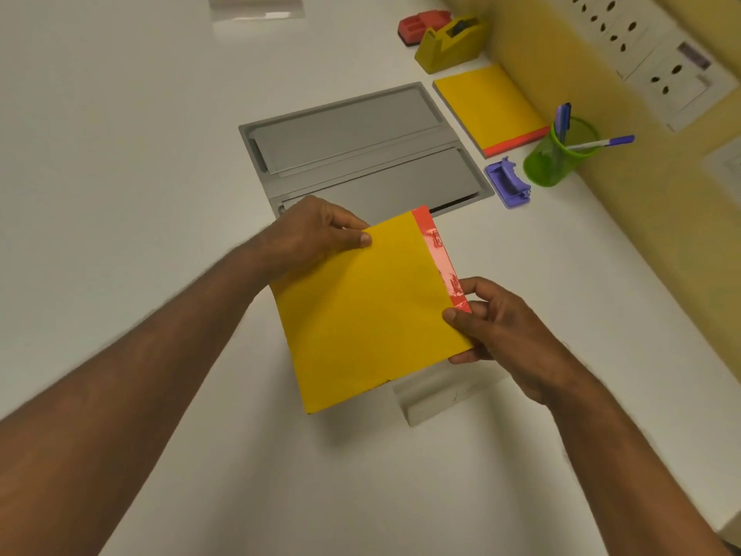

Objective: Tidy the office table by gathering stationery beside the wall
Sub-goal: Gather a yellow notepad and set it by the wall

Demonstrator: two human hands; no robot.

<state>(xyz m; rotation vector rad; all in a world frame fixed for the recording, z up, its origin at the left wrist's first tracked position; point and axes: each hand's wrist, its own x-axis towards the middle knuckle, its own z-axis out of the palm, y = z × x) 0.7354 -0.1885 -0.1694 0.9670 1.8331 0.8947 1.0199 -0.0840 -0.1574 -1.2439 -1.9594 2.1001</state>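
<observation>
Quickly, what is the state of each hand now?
Left hand: pinches the yellow booklet at its upper corner.
Right hand: grips the booklet's right edge.

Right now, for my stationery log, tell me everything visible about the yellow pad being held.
The yellow pad is matte paper with a glossy red tape strip along its right edge. Closed and tilted, it is held above the white desk: left hand pinches its upper left corner, right hand its right edge.
</observation>
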